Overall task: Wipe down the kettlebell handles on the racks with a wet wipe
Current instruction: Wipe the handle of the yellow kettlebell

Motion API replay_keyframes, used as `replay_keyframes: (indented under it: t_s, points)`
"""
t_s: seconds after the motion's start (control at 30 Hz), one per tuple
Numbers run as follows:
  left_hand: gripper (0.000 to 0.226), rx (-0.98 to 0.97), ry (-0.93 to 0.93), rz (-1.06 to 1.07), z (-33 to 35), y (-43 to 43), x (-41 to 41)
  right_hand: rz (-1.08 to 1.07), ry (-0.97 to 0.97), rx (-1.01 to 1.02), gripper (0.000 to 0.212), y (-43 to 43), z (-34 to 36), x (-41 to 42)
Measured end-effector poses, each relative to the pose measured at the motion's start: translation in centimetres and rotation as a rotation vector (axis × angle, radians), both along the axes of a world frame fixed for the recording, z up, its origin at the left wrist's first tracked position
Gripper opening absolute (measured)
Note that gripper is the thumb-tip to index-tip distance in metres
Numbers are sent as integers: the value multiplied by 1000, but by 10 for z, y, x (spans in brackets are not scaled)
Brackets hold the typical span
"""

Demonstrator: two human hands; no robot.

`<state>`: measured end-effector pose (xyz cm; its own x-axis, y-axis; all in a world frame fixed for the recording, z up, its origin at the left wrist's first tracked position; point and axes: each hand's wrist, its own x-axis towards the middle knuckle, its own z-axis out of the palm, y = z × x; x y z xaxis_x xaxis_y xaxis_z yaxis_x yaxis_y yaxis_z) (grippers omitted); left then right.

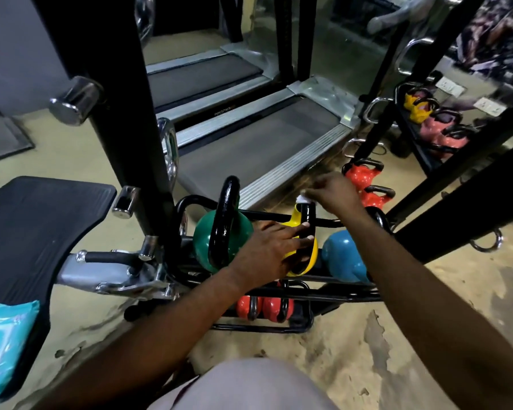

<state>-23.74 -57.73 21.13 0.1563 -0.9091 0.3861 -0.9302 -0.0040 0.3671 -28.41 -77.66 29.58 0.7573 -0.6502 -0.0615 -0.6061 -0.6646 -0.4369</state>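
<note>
Print on the treadmill: a short run of pale letters stood on the dark strip (223, 112) along the far side rail of the nearer treadmill (258, 140); it was too small and smeared for me to read.
Print on the wipes: the teal pack (5, 344) at the near left edge of the black bench (42, 220) carried white markings, blurred past reading.
Words, brands or numbers I could make out: none.

The yellow kettlebell (313, 255) is touched by the left hand (267, 250); a wet wipe (302, 199) is pinched atop its handle (307, 216) by the right hand (335, 193).
</note>
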Motion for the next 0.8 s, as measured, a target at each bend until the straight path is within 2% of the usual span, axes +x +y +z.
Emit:
replay_keyframes:
  t_s: [0.13,0.2,0.3,0.43,0.5,0.6,0.63,0.73,0.8]
  points:
    - [42,1,-24,-3,3,1,0,286,535,-416,31,14,0,57]
    - [42,4,-33,0,1,1,1,437,693,-591,32,28,1,66]
    - [41,-5,-14,9,-1,0,2,602,725,-708,27,36,5,59]
    - [38,-34,2,3,-4,-1,2,516,535,-625,30,33,13,37]
    - [37,-56,19,5,-6,-2,2,366,324,-500,31,23,9,16]
    - [36,-107,45,-9,-5,-3,1,58,-223,-125,17,17,-17,-25]
    - [36,-125,53,-12,-4,-2,1,-56,-386,63,13,19,-28,-33]
    - [35,-151,71,-16,-1,-1,-1,-466,-789,835,11,26,-53,-32]
    - [35,-150,77,-13,-1,0,-2,-629,-875,1170,12,24,-63,-27]
